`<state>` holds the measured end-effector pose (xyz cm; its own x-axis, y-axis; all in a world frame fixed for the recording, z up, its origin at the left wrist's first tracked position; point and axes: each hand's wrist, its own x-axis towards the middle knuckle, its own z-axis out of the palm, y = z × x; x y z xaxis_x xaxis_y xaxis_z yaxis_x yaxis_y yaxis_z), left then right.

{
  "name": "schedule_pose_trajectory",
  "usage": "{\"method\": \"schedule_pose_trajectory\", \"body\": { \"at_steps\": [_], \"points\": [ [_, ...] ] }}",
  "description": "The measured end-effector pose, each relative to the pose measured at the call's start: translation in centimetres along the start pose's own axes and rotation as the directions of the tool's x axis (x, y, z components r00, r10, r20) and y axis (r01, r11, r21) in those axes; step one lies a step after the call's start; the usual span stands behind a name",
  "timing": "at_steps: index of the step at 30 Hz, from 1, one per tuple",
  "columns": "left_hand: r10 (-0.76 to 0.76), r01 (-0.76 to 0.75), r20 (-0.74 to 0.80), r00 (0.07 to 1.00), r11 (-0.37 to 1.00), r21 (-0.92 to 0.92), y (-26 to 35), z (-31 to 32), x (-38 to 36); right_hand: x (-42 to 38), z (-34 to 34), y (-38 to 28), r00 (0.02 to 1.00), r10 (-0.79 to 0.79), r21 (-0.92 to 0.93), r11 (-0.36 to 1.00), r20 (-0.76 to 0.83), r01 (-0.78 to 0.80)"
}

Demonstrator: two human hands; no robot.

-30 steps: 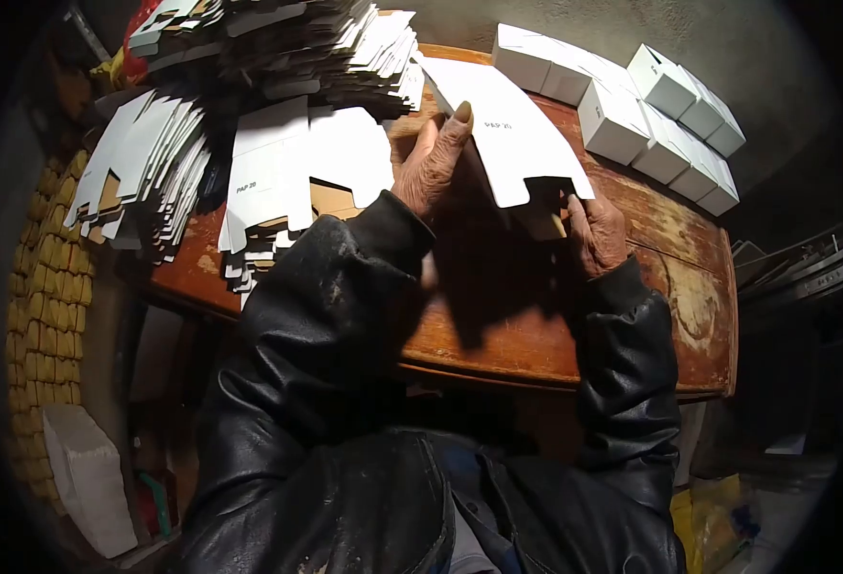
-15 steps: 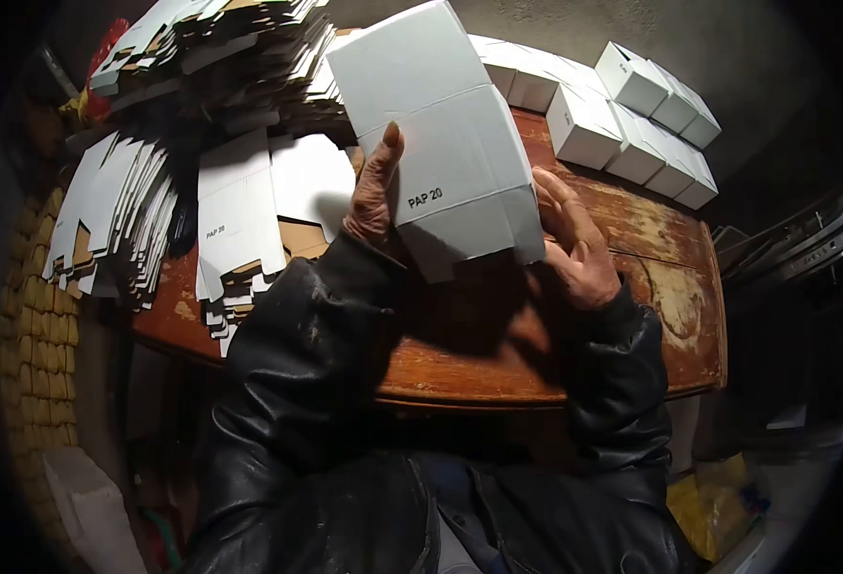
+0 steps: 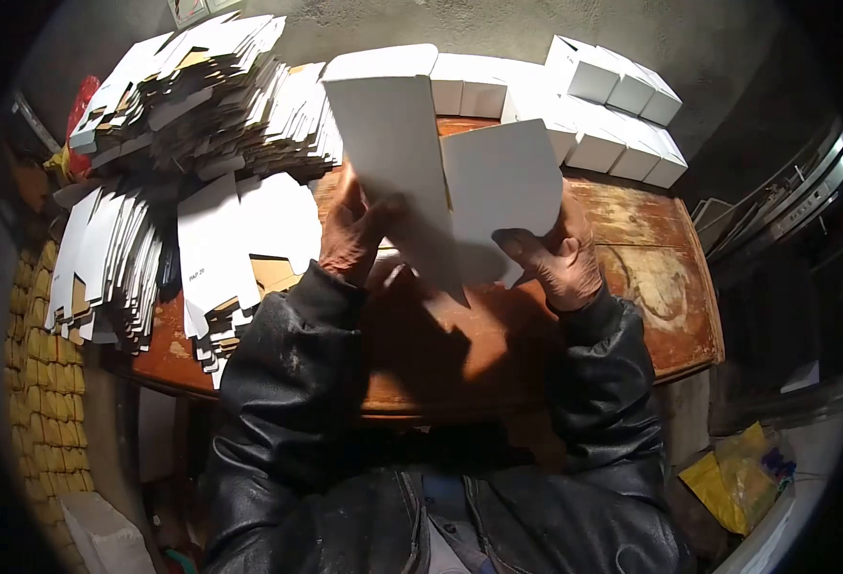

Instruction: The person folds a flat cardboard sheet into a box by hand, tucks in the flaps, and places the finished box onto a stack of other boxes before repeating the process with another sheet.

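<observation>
Between my hands, above the wooden table, is a white cardboard box (image 3: pixel 390 143), partly unfolded with its panels angled apart. My left hand (image 3: pixel 352 234) grips its lower left side, the thumb lying across the panel and the other fingers hidden behind. On the right, my right hand (image 3: pixel 567 258) pinches the wide side panel with the thumb in front and the fingers behind it. To the left of my left hand lies a stack of flat white cartons (image 3: pixel 218 234), the top one printed with dark lettering.
Folded white boxes (image 3: pixel 601 151) stand in rows at the back right, some stacked on others. A tall pile of flat cartons (image 3: pixel 220 105) fills the back left, with another bundle (image 3: pixel 106 258) before it. The table (image 3: pixel 632 335) has worn varnish. A yellow bag (image 3: pixel 727 478) lies low at right.
The box has turned so its printed face no longer shows, and its panels now spread apart. My right hand has gone from beside its edge to gripping a panel. The camera view has shifted.
</observation>
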<state>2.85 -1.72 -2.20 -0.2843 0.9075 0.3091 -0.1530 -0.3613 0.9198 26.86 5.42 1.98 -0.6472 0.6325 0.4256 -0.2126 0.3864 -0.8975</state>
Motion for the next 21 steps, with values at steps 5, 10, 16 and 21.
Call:
{"method": "schedule_pose_trajectory", "body": {
  "at_steps": [5,10,16,21],
  "points": [
    [0.080,-0.081,0.020,0.997,0.995,0.054,-0.1,0.8,0.6,0.0,1.0,1.8,0.980,-0.198,-0.233,0.953,0.001,0.193],
    [0.155,-0.159,0.071,0.985,0.985,0.060,0.9,1.5,0.2,1.0,1.9,1.2,0.841,-0.532,-0.623,0.624,0.104,0.472],
    [0.139,-0.153,0.130,0.982,0.983,0.104,1.6,1.9,-0.3,1.1,1.7,1.6,0.781,-0.576,-0.608,0.537,0.242,0.585],
    [0.024,-0.031,0.177,0.984,0.999,0.035,2.3,0.0,-0.5,0.5,1.1,0.7,0.800,-0.543,-0.559,0.594,0.253,0.579]
  ]
}}
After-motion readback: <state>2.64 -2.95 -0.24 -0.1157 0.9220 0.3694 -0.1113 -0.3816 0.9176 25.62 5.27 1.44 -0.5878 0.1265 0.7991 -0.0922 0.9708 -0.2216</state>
